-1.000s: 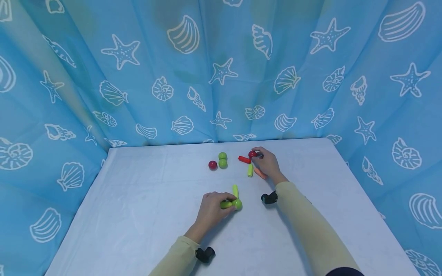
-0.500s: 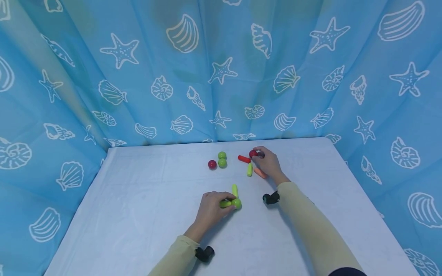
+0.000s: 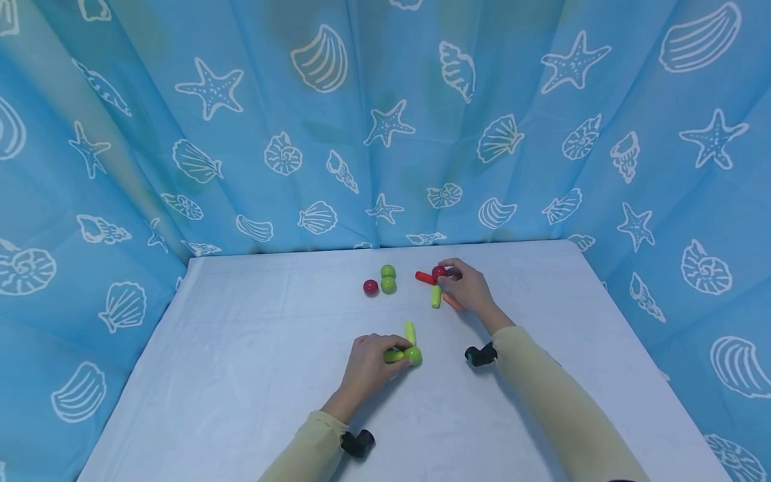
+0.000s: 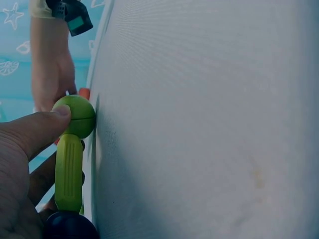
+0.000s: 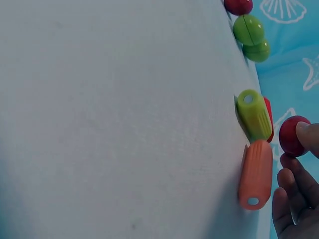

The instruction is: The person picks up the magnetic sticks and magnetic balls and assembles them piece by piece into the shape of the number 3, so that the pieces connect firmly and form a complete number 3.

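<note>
My left hand (image 3: 369, 365) pinches a green ball (image 3: 413, 355) joined to a yellow-green rod (image 4: 69, 172). A dark ball (image 4: 70, 226) sits at that rod's other end in the left wrist view. Another yellow-green rod (image 3: 410, 333) extends from the green ball toward the back. Farther back, my right hand (image 3: 468, 286) pinches a red ball (image 5: 293, 136) between thumb and finger. Close to this hand lie a red rod (image 3: 424, 277), a short yellow-green rod (image 3: 436, 296) and an orange rod (image 5: 256, 175). Silver discs show on two rod ends. A dark object under the right fingers is mostly hidden.
Two green balls (image 3: 388, 278) touch near the back of the white-covered table (image 3: 241, 361), beside a second red ball (image 3: 371, 287). A blue shell-print curtain (image 3: 385, 167) hangs behind the table's back edge. Black cameras (image 3: 358, 444) are strapped to both wrists.
My right hand has shifted slightly, with the red ball coming a little nearer the red rod and the wrist moving right and toward the front. The left hand stays in place.
</note>
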Action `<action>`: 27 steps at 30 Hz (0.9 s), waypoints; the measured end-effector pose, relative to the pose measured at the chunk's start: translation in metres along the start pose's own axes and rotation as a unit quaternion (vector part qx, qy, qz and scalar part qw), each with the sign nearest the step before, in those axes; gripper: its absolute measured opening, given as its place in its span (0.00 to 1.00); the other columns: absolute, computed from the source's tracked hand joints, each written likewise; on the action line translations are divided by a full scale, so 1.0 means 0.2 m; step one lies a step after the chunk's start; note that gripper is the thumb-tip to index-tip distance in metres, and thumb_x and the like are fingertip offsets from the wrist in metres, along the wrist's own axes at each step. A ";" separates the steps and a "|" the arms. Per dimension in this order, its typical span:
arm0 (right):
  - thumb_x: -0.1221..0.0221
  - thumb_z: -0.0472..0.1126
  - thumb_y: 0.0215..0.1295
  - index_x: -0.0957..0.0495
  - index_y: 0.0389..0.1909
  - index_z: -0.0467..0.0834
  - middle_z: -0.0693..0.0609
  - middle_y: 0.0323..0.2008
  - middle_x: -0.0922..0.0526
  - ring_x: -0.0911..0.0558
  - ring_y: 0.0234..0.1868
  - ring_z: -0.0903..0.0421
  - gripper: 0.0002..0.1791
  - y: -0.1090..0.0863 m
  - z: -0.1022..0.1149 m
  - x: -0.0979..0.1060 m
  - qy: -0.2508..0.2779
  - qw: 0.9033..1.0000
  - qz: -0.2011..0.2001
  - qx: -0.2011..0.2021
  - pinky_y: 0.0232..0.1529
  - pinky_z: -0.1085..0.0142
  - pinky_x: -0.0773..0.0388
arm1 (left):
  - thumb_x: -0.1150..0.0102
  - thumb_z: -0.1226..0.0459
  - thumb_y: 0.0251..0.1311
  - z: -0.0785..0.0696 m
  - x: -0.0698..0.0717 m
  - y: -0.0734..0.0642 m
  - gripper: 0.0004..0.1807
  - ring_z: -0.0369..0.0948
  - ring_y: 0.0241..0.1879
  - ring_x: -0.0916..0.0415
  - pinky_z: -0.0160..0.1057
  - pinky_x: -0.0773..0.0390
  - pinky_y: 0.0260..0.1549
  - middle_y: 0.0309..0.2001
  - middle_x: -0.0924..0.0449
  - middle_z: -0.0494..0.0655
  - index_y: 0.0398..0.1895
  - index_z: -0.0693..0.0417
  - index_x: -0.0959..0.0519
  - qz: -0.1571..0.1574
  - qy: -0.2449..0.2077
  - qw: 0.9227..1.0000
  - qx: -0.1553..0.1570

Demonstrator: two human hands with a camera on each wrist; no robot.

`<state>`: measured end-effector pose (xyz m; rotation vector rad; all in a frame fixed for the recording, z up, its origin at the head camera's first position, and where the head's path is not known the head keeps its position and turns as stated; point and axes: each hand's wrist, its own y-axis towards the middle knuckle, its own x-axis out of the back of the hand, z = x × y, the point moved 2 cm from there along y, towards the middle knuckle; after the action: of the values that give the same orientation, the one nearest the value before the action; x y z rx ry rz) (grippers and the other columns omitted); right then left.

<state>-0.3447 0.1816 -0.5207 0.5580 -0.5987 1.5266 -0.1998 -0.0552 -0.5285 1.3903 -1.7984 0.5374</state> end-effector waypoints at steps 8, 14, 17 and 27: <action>0.38 0.46 0.72 0.27 0.65 0.53 0.45 0.57 0.20 0.25 0.51 0.47 0.23 -0.07 0.05 0.01 -0.006 1.000 0.017 0.022 0.45 0.57 0.20 | 0.26 0.54 0.58 0.00 0.00 0.00 0.15 0.36 0.43 0.22 0.53 0.29 0.58 0.44 0.13 0.33 0.49 0.37 0.14 -0.005 0.004 1.000 -0.007; 0.37 0.46 0.71 0.26 0.64 0.53 0.46 0.55 0.18 0.24 0.48 0.49 0.22 -0.12 0.08 -0.01 -0.010 0.999 0.029 0.044 0.40 0.62 0.21 | 0.26 0.54 0.58 0.01 0.00 0.01 0.16 0.36 0.42 0.23 0.54 0.30 0.58 0.44 0.13 0.33 0.50 0.37 0.14 -0.002 0.008 1.000 -0.002; 0.35 0.46 0.70 0.25 0.63 0.53 0.47 0.54 0.18 0.22 0.45 0.49 0.23 -0.15 0.08 -0.03 -0.006 0.998 0.036 0.048 0.38 0.63 0.20 | 0.26 0.53 0.58 0.00 0.00 0.00 0.16 0.37 0.43 0.23 0.54 0.30 0.58 0.45 0.13 0.33 0.50 0.37 0.14 0.003 0.006 1.000 0.002; 0.33 0.45 0.67 0.21 0.61 0.52 0.48 0.50 0.16 0.21 0.40 0.51 0.22 -0.23 0.07 -0.10 0.004 0.995 0.073 0.063 0.34 0.65 0.20 | 0.26 0.53 0.58 0.01 -0.01 0.01 0.16 0.37 0.44 0.22 0.54 0.31 0.59 0.46 0.13 0.34 0.50 0.37 0.14 0.006 0.010 1.000 0.001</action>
<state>-0.2982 0.1591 -0.5217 0.6150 -0.5493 1.7121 -0.2016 -0.0552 -0.5303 1.3709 -1.7920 0.5577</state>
